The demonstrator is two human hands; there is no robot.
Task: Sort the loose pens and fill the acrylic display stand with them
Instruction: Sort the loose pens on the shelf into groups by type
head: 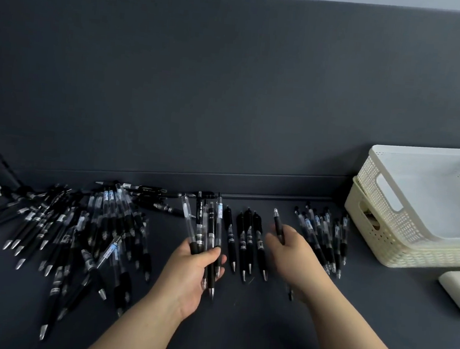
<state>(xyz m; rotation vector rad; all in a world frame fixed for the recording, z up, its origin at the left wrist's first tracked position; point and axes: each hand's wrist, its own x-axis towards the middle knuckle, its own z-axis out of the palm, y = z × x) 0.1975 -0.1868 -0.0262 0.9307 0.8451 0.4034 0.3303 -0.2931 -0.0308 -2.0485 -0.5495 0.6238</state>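
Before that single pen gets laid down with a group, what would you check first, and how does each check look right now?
1. Right hand has a firm grip on the single pen: ok.
2. Left hand holds its bundle of pens securely: ok.
3. Sorted row of black pens lies tidy, tips toward the person: ok.
4. Group at the right is kept apart from that row: ok.
5. Big pile on the left is sorted: not ok.
6. Display stand within reach: cannot tell, none in view.
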